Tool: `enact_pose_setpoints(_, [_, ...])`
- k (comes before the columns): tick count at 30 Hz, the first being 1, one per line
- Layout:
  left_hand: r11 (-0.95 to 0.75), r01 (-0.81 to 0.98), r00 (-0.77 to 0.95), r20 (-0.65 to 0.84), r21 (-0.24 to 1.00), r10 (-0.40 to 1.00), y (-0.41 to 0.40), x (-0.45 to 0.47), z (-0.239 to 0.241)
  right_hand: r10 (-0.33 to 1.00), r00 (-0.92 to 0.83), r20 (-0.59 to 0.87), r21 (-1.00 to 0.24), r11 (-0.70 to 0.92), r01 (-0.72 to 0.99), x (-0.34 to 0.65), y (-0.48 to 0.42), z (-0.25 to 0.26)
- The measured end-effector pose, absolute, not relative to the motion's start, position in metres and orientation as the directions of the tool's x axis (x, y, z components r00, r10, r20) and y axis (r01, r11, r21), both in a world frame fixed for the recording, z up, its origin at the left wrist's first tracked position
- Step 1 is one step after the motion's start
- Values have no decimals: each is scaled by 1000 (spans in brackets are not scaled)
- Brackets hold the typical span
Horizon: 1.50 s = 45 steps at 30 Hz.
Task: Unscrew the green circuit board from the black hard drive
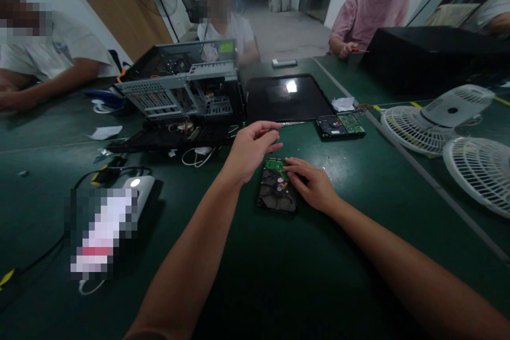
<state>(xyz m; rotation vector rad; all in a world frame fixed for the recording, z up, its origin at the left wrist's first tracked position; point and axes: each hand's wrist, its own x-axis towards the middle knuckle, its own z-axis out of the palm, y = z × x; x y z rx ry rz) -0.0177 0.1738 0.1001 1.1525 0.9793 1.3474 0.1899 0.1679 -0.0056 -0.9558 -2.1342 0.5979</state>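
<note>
A hard drive [278, 199] lies on the green table in front of me, its green circuit board facing up. My right hand [313, 186] is at its right side, with curled fingers and thumb resting on the board and edge, holding the drive. Just above the drive's far left corner hovers my left hand [255, 149], fingers bent and apart. A thin metal tool [292, 124] shows right beside the left fingertips; whether they touch it I cannot tell. Farther right lies a second hard drive [340, 125], also board side up.
An opened computer case [179, 90] stands back left, beside a black side panel [285, 96]. White fan parts [422, 127] lie at right, near a large black box [418, 58]. A power bank [144, 191] with a blurred device and cables occupies the left. Several people sit around.
</note>
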Motion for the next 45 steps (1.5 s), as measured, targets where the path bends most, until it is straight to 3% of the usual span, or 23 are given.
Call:
enact_pose_setpoints(35, [-106, -95, 55, 111, 990, 992, 172, -18, 100, 785, -456, 419, -656, 609, 446, 189, 167, -2])
enact_pose_setpoints(45, [-60, -185, 23, 65, 981, 998, 172, -18, 104, 780, -469, 414, -645, 615, 453, 189, 166, -2])
